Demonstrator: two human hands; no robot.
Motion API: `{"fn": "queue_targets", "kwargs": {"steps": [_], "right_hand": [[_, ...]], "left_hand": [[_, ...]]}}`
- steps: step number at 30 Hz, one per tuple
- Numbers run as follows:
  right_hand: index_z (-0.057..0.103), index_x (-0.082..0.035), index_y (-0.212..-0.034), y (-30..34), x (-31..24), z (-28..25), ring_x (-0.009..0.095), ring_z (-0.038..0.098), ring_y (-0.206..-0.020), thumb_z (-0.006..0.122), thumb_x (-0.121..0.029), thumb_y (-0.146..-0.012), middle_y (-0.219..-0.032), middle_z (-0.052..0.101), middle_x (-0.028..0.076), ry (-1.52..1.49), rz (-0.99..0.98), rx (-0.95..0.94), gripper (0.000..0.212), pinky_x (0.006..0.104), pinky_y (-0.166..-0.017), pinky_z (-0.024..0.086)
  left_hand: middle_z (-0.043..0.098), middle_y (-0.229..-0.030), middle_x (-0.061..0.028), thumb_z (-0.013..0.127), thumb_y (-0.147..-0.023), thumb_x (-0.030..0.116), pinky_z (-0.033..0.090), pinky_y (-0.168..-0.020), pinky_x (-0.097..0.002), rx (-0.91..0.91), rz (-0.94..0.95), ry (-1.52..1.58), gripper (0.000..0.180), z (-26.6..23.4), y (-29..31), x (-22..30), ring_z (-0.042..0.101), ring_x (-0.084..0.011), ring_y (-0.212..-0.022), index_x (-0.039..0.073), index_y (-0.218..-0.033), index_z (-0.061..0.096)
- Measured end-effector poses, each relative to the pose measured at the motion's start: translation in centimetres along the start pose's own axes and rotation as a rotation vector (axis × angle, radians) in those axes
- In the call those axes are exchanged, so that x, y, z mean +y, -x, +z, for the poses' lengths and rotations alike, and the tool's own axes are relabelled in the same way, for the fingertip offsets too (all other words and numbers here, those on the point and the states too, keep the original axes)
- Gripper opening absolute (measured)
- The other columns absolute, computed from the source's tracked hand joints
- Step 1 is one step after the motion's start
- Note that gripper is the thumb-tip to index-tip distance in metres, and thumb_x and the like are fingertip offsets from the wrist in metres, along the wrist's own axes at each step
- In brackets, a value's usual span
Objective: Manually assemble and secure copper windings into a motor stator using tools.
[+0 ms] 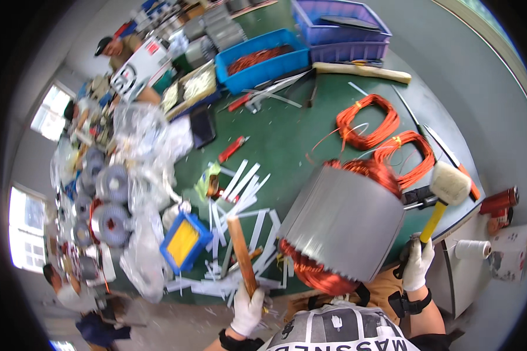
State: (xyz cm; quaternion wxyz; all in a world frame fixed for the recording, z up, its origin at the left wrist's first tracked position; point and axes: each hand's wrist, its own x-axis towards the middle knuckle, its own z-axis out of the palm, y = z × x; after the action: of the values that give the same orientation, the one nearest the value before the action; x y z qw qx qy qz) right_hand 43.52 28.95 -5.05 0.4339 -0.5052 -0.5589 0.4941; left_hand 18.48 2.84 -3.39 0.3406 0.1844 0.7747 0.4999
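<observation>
My left hand (pixel 247 313), in a white glove, is closed round the lower end of a wooden bar (pixel 242 254) that points up over the bench. In my gloved right hand (pixel 418 266) is the yellow handle of a mallet (pixel 451 182); its pale, block-shaped head is raised to the right. Between the two hands a large grey motor stator (pixel 342 219) lies on its side, with copper-coloured wire windings (pixel 316 272) bulging from both ends. Neither the bar nor the mallet touches the stator, as far as I can see. Loose white insulation strips (pixel 256 234) are spread beside the bar.
Two orange wire coils (pixel 369 121) lie beyond the stator on the green bench (pixel 281 140). A blue bin (pixel 262 58) of wire and purple crates (pixel 339 29) stand at the back. Left are a small blue box (pixel 185 241), plastic bags (pixel 143 193) and stators. Other people work farther left.
</observation>
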Motion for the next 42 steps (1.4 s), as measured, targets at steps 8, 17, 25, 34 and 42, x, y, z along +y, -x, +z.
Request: {"fn": "queue_targets", "kwargs": {"steps": [8, 17, 25, 34, 42], "right_hand": [[0.055, 0.000, -0.091, -0.4, -0.2, 0.5, 0.011, 0.051, -0.056, 0.055, -0.012, -0.086, -0.064, 0.054, 0.004, 0.093, 0.035, -0.060, 0.013, 0.0270, -0.053, 0.042], [0.052, -0.001, -0.091, -0.6, -0.4, -0.1, 0.008, 0.046, -0.048, 0.049, -0.007, -0.088, -0.062, 0.051, 0.002, -0.019, 0.022, -0.282, 0.007, 0.0240, -0.046, 0.038], [0.050, -0.002, -0.093, -1.0, 0.5, -1.4, 0.007, 0.043, -0.045, 0.049, -0.014, -0.095, -0.059, 0.045, 0.000, -0.115, 0.021, -0.371, 0.012, 0.0227, -0.043, 0.034], [0.052, -0.003, -0.090, -1.2, -0.1, -0.6, 0.006, 0.040, -0.047, 0.051, -0.015, -0.095, -0.060, 0.045, -0.002, -0.133, -0.052, -0.309, 0.013, 0.0235, -0.044, 0.032], [0.053, 0.001, -0.098, 2.6, -0.8, -2.9, 0.008, 0.048, -0.057, 0.048, -0.004, -0.089, -0.067, 0.051, 0.002, -0.078, -0.154, -0.233, 0.011, 0.0224, -0.053, 0.039]], "left_hand": [[0.054, -0.078, -0.0081, 0.056, -0.090, 0.041, 0.048, -0.047, -0.0256, 0.045, 0.042, 0.012, 0.046, 0.5, -0.3, -0.9, 0.056, -0.0138, -0.052, 0.001, -0.108, 0.040], [0.058, -0.068, -0.0070, 0.053, -0.088, 0.018, 0.045, -0.048, -0.0290, 0.349, 0.074, -0.203, 0.018, 1.8, 0.5, -0.4, 0.055, -0.0144, -0.050, 0.001, -0.093, 0.050], [0.058, -0.061, -0.0118, 0.057, -0.084, 0.020, 0.048, -0.052, -0.0350, 0.560, 0.109, -0.189, 0.019, 3.9, 2.0, 0.1, 0.061, -0.0229, -0.053, 0.001, -0.087, 0.055], [0.053, -0.064, -0.0094, 0.058, -0.086, 0.022, 0.044, -0.052, -0.0354, 0.325, 0.159, -0.167, 0.022, 3.4, 2.3, 1.4, 0.056, -0.0202, -0.054, 0.002, -0.090, 0.051], [0.058, -0.074, -0.0047, 0.063, -0.081, 0.023, 0.046, -0.047, -0.0246, -0.329, -0.080, 0.022, 0.038, 0.7, 7.4, 3.1, 0.056, -0.0102, -0.051, -0.001, -0.105, 0.046]]}}
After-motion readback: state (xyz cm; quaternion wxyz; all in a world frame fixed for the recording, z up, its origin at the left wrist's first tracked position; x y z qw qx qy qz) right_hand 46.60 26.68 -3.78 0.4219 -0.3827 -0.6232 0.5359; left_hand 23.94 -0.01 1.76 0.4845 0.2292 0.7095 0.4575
